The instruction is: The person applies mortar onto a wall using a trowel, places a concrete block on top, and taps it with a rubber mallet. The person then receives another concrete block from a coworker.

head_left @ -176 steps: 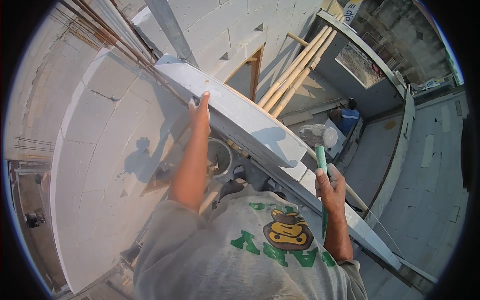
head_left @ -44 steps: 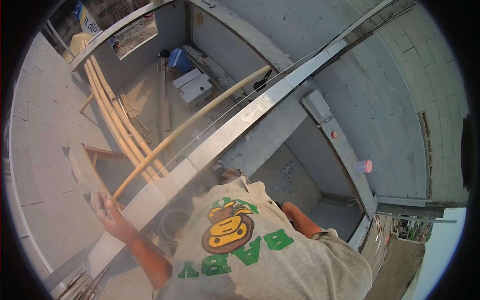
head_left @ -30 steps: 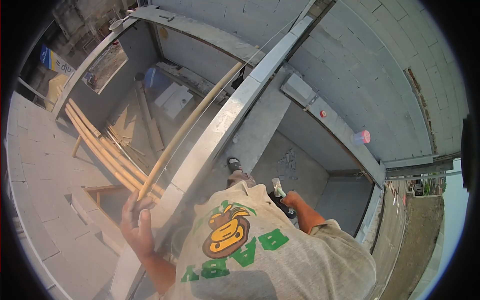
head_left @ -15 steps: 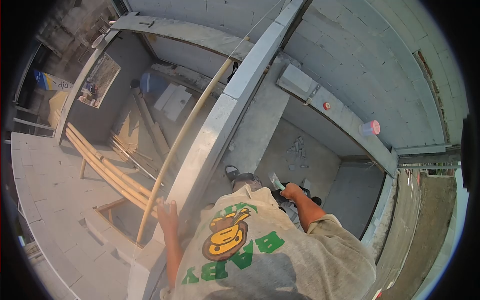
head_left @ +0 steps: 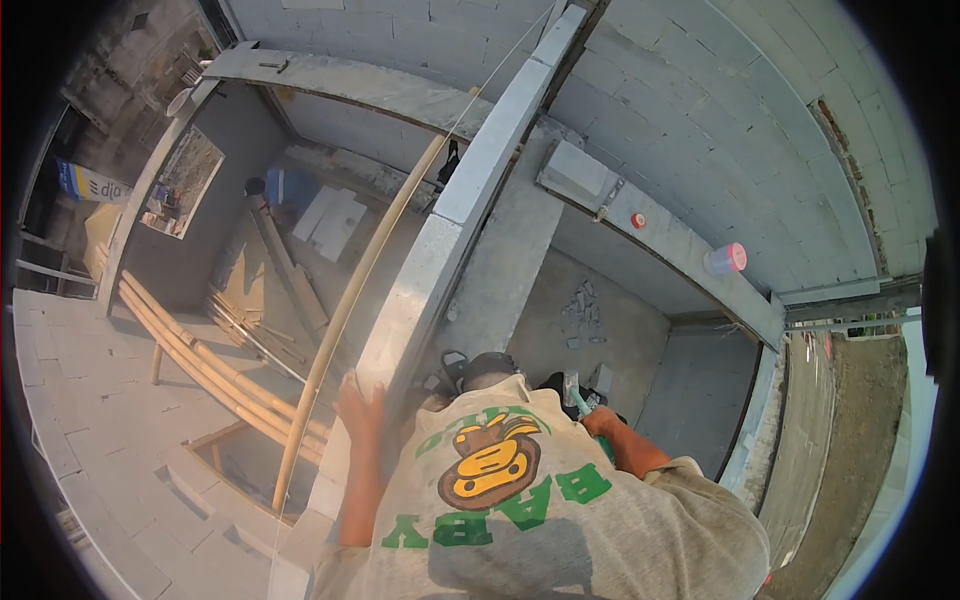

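My left hand lies nearly flat at the near end of the long, pale grey block wall, fingers extended and gripping nothing; I cannot tell how firmly it presses. The wall's long axis runs forward and rightward from that hand, with a long, tan bamboo pole just beyond it on the left. My right hand, well apart from the wall, is closed around a green-handled tool.

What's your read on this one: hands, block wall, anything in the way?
Left hand on the block wall. Right hand gripping a green-handled tool. Bamboo pole running close beside the wall, near left hand.
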Demonstrator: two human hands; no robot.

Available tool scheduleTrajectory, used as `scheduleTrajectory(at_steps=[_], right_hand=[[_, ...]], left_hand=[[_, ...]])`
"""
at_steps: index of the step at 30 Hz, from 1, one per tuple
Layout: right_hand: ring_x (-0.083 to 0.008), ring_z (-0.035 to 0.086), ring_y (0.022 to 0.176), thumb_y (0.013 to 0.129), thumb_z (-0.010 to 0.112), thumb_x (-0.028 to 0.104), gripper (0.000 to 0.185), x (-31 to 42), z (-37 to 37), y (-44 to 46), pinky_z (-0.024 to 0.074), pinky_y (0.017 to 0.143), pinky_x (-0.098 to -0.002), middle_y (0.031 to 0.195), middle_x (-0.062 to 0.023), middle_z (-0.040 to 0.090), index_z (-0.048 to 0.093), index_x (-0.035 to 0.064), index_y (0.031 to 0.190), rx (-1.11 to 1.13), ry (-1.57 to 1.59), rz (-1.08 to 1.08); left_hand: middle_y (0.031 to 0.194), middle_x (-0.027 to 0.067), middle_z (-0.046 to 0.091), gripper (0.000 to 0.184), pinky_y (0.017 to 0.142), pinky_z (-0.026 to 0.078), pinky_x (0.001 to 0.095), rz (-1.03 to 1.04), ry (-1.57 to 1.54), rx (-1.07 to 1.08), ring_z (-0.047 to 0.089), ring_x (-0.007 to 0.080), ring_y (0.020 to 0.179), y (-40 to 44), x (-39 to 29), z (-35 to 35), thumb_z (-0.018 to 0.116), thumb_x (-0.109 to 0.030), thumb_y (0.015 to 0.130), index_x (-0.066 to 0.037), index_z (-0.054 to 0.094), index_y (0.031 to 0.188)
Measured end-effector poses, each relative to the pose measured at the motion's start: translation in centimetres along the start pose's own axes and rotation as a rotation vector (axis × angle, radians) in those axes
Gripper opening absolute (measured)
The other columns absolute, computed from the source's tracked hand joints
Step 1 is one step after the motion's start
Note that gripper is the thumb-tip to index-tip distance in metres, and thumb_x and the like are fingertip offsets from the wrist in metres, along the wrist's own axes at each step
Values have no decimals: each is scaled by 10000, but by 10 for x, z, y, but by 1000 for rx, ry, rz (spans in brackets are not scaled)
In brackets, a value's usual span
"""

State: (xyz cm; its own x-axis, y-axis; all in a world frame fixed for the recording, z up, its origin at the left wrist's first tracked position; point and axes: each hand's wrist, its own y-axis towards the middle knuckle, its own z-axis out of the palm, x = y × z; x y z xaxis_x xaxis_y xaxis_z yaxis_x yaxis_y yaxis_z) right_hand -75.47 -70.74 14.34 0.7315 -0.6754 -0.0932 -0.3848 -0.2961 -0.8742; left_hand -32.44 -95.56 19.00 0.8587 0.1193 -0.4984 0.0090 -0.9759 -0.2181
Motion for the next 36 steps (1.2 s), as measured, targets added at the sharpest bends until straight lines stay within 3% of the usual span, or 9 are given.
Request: scheduleTrajectory(at_steps=[3, 5, 12, 13, 16, 19, 26, 32, 36], right_hand=[[-352, 638, 974, 763, 590, 464, 478, -30, 35, 13, 506, 814, -406, 999, -231, 659, 703, 43, 958, 74, -51, -11], [-353, 636, 977, 728, 608, 386, 428, -67, 94, 81, 501, 828, -409, 1015, -232, 655, 701, 37, 958, 107, -64, -191], [-365, 627, 999, 733, 567, 415, 389, -10, 23, 72, 501, 855, -411, 1034, -189, 666, 715, 145, 972, 154, -44, -233], [-361, 621, 1013, 742, 575, 379, 381, 1, 12, 80, 495, 878, -412, 1050, -185, 663, 709, 112, 977, 62, 100, -29], [-357, 607, 1048, 754, 571, 317, 389, 19, -69, 95, 486, 889, -420, 1099, -198, 643, 690, 47, 1007, 129, 147, -82], [-354, 591, 1083, 759, 563, 249, 391, -8, -51, 249, 472, 908, -423, 1131, -214, 625, 666, -7, 1035, 142, 113, -170], [-330, 596, 1105, 799, 551, 226, 387, 46, -282, 347, 476, 918, -417, 1177, -187, 620, 644, 26, 1116, 84, 343, 95], [-308, 616, 1083, 810, 551, 199, 368, 82, -391, 459, 497, 893, -416, 1161, -166, 633, 630, 28, 1126, 119, 424, 106], [-298, 645, 1024, 809, 556, 186, 337, 119, -439, 551, 518, 858, -391, 1119, -154, 654, 629, 24, 1095, 64, 289, -12]], left_hand=[[1354, 222, 472, 658, 1059, 275, 525, -16, -57, 34, 437, 353, 1269, 6, 4, -1, 619, -344, 846, 22, 419, 1355], [1340, 241, 484, 659, 1062, 302, 454, -25, -167, 39, 447, 354, 1263, 15, 12, 1, 610, -355, 854, 28, 418, 1354], [1337, 243, 487, 669, 1055, 312, 454, -65, -121, 61, 444, 366, 1264, 33, -21, -1, 610, -375, 849, 23, 428, 1354], [1333, 250, 486, 671, 1058, 313, 438, -47, -77, 62, 437, 378, 1265, 40, -32, 2, 624, -352, 842, 34, 423, 1353], [1331, 254, 485, 674, 1054, 318, 438, 41, -44, 28, 445, 397, 1250, 70, -89, 11, 640, -329, 833, 50, 422, 1346], [1325, 270, 481, 671, 1048, 318, 457, 63, 12, -3, 443, 413, 1239, 115, -151, 35, 640, -320, 838, 61, 417, 1344], [1380, 279, 401, 612, 1071, 297, 439, 137, 48, 92, 390, 396, 1286, 222, -317, 98, 567, -263, 937, 75, 321, 1384], [1405, 280, 342, 679, 1093, 245, 469, 67, 122, 159, 315, 415, 1320, 265, -368, 142, 599, -230, 862, 69, 302, 1394], [1420, 247, 295, 790, 1078, 261, 490, -94, 230, 226, 304, 398, 1316, 269, -374, 147, 612, -366, 882, 11, 200, 1440]])
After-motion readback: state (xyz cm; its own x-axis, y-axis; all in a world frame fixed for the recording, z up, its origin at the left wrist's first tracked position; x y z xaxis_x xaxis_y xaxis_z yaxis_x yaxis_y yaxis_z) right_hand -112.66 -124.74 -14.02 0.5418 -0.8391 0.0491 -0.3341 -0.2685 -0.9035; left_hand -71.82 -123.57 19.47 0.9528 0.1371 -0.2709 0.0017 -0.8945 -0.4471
